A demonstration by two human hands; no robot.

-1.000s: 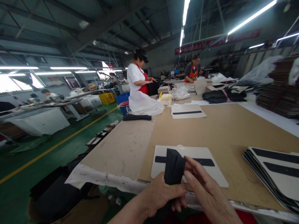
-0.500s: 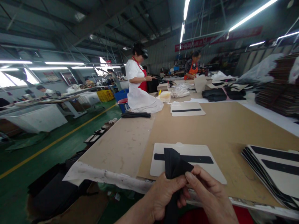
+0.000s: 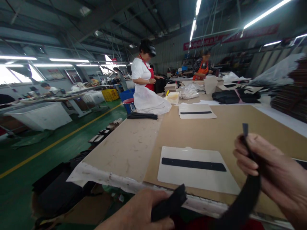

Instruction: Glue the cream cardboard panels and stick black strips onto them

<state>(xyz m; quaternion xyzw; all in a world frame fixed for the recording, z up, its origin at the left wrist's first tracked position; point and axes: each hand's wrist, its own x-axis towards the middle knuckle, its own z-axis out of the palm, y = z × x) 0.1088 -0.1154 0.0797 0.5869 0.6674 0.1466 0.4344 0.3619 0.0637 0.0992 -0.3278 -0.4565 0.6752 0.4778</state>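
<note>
My left hand (image 3: 144, 210) is closed around a bundle of black strips (image 3: 169, 204) at the table's near edge. Off to the right, my right hand (image 3: 268, 169) pinches one black strip (image 3: 247, 195) near its upper end, and the strip curves down below the table edge. Between and beyond my hands lies a cream panel (image 3: 192, 182) with a black strip (image 3: 194, 164) across it. Farther back is a second cream panel (image 3: 198, 107) with a dark band. The stack of panels at the right is mostly hidden by my right hand.
A brown board (image 3: 230, 123) covers much of the table. Black strips (image 3: 142, 116) lie at the far left edge beside white sheeting (image 3: 153, 102). Two co-workers stand at the back. Dark bundles (image 3: 236, 95) and stacked brown pieces (image 3: 290, 95) stand at the back right.
My hands have moved apart. The right hand has drawn one strip out of the bundle and carried it right; the left hand has lowered slightly with the rest. The view has shifted a little.
</note>
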